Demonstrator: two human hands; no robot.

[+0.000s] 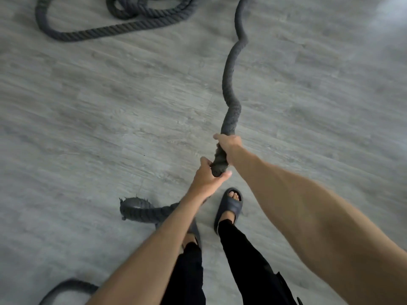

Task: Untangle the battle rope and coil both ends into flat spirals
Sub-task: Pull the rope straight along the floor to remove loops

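In the head view, the battle rope is running in loose waves from the tangled pile at the far edge of the floor down to the person's hands; the right grip is closing round it further up, the left grip is wrapping it just below, the two hands nearly touching; behind the left forearm the rope seems to be trailing on to its frayed end, which is lying on the floor beside the dark slide sandal; another stretch is curving in at the bottom left corner. The step looks like drawing one end free of the knot; it is going best hand over hand, in steady short pulls, watching the pile for a loop tightening, and stepping clear of the slack that is gathering near the feet.
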